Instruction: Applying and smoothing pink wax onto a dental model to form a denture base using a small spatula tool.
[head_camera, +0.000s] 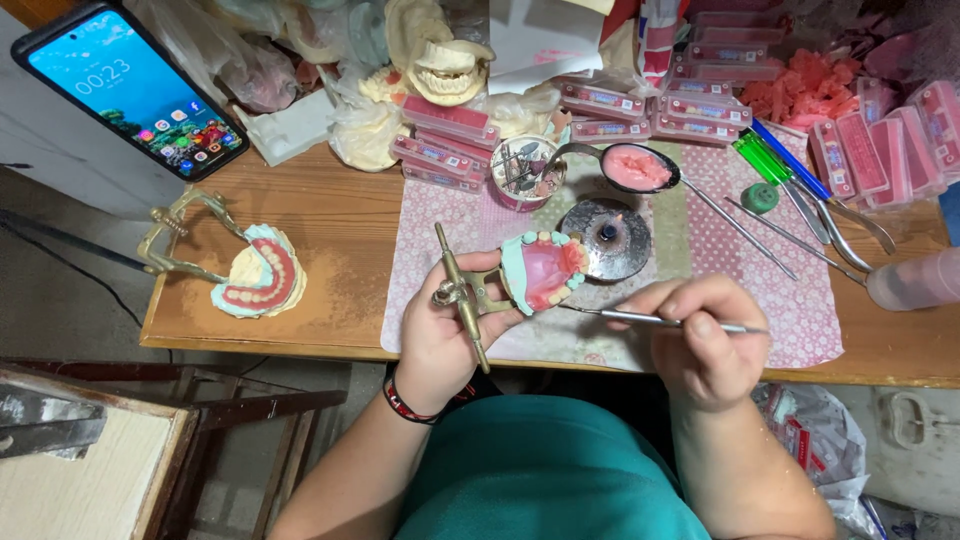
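Observation:
My left hand (440, 325) grips a brass articulator (462, 293) that carries a dental cast with pink wax and a row of teeth (542, 270), tilted up toward me. A thin metal wax tool (650, 320) is pinched in my right hand (700, 335), its tip touching the lower edge of the pink wax. Both hands hover over the front edge of a wooden table (330, 215). Just behind the cast sits a small metal burner (607, 238) with a tiny flame.
A second articulator with a denture cast (255, 275) lies at the table's left. A phone (130, 85) leans at the back left. A spoon of pink wax (635, 167), boxes of teeth (700, 105), plaster casts (445, 65), metal tools (800, 240) and a pink bottle (915, 280) crowd the back and right.

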